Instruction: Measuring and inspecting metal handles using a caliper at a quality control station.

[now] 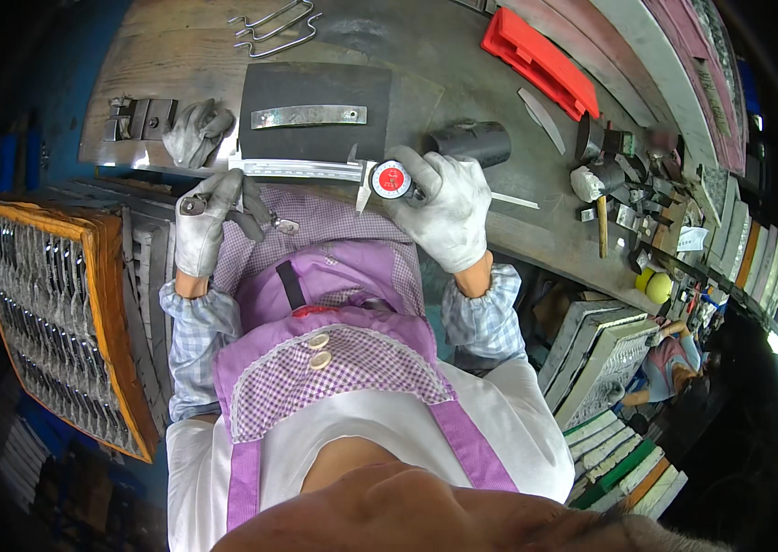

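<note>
At far left stands one upright orange-framed rack (118,345) of shiny metal parts in three rows. On the table lie one dark steel block fixture (143,120) and one crumpled grey fabric glove (196,134). Just below, the left hand (202,221), in a pale grey work glove, is partly curled at the left end of one long silver dial caliper (302,169); holed metal ends show at its palm and beyond its fingers — whether they belong to one piece I cannot tell. Above are bent silver metal rods (277,28), overlapping too much to count, and one black square mat (274,87) bearing one curved silver metal strip (309,116). The caliper lies level in front of the mat, its jaws well apart. The right hand (449,207), also gloved, is closed around the caliper beside its red-faced dial. Beyond it come one black cylinder (472,143), one red plastic tray (541,63) and one wooden-handled hammer (602,225). The tabletop (417,87) is worn grey-brown; the room — dark at its edges — holds stacked framed panels (600,359) and one other person (669,363) at right.
</note>
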`<state>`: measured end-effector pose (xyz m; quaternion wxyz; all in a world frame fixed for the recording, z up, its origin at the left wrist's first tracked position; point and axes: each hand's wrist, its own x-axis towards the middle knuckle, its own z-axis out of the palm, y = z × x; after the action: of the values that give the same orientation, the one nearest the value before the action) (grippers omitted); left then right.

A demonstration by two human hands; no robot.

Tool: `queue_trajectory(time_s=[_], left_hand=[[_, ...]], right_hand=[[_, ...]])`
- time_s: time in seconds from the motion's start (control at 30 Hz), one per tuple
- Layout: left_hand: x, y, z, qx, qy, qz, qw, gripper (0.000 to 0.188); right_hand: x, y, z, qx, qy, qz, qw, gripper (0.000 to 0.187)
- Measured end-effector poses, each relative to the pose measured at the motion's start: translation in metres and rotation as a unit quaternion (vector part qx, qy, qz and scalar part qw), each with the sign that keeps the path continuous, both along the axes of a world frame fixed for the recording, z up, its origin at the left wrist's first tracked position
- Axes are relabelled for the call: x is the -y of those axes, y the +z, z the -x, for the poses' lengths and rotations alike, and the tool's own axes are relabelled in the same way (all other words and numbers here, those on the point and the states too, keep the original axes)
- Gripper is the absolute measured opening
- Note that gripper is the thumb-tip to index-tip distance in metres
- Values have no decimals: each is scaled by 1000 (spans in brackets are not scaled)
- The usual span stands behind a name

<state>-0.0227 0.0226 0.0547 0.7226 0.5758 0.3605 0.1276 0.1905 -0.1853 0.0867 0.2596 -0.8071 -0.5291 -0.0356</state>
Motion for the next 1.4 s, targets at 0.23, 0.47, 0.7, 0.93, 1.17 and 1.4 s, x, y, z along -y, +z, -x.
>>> queue_trajectory(time_s=[0.23, 0.47, 0.7, 0.93, 1.17, 1.4], left_hand=[[-3, -13, 7, 6, 4, 9, 1000, 34], [0, -7, 2, -4, 12, 3, 1000, 41], [1, -7, 1, -14, 11, -17, 1000, 42], [4, -6, -2, -14, 29, -7, 999, 41], [1, -14, 2, 21, 30, -26, 999, 37], [0, -19, 8, 17, 41, -30, 999, 34]], right_hand=[[-1, 1, 0, -13, 3, 12, 1000, 44], [-1, 1, 0, -18, 4, 16, 1000, 44], [-1, 0, 0, -19, 4, 5, 1000, 45], [0, -1, 0, -21, 0, 21, 1000, 46], [-1, -1, 1, -25, 2, 16, 1000, 47], [-1, -1, 1, -25, 3, 20, 999, 45]])
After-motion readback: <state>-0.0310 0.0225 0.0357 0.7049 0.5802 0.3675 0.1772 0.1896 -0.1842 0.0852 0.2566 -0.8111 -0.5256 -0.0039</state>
